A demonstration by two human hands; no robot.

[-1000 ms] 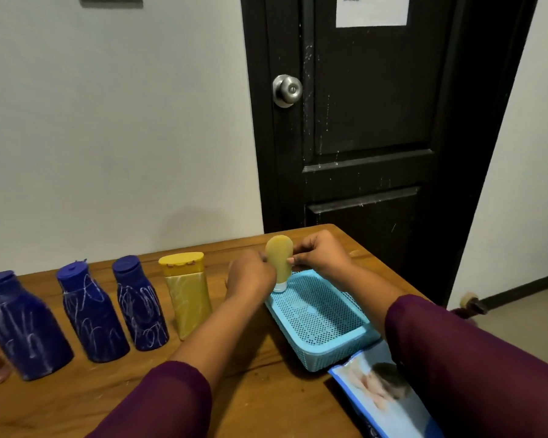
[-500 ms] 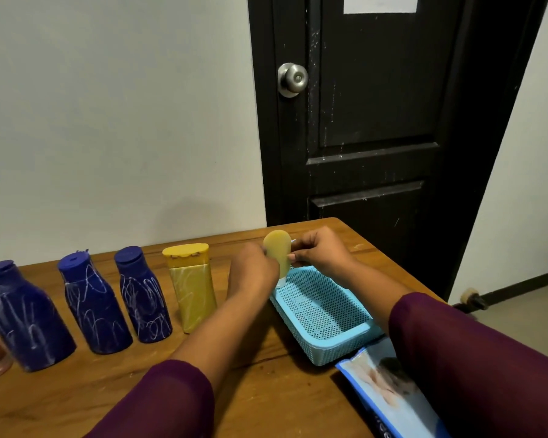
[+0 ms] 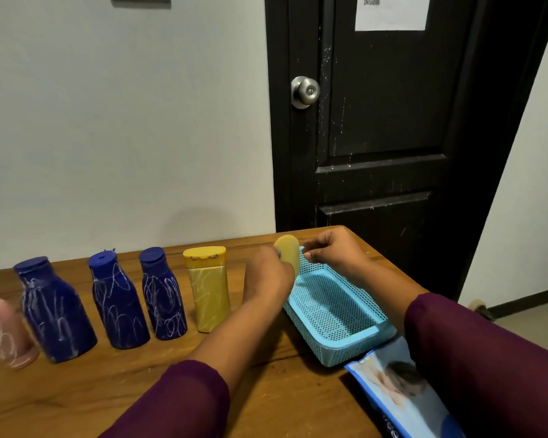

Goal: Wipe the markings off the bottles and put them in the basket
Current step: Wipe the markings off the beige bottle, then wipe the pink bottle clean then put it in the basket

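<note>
A small yellow tube (image 3: 287,250) stands upright over the far left corner of the light-blue mesh basket (image 3: 355,354). My left hand (image 3: 268,276) grips its lower part from the left. My right hand (image 3: 332,252) pinches its right edge with curled fingertips. The basket holds nothing. Left of my hands, in a row on the wooden table (image 3: 76,393), stand a yellow bottle (image 3: 208,294) and three blue bottles (image 3: 163,298) (image 3: 119,306) (image 3: 56,314), all scribbled with white lines. A pink bottle (image 3: 4,335) with white marks is at the left edge.
A blue and white pack of wipes (image 3: 399,390) lies at the basket's near end, partly under my right sleeve. The table backs onto a white wall, with a black door and its knob (image 3: 304,91) behind the right corner. The table's right edge runs just beyond the basket.
The view has shifted and dipped a little. The tube stays between both hands above the basket's far corner, and my right fingertips have slid to its right edge.
</note>
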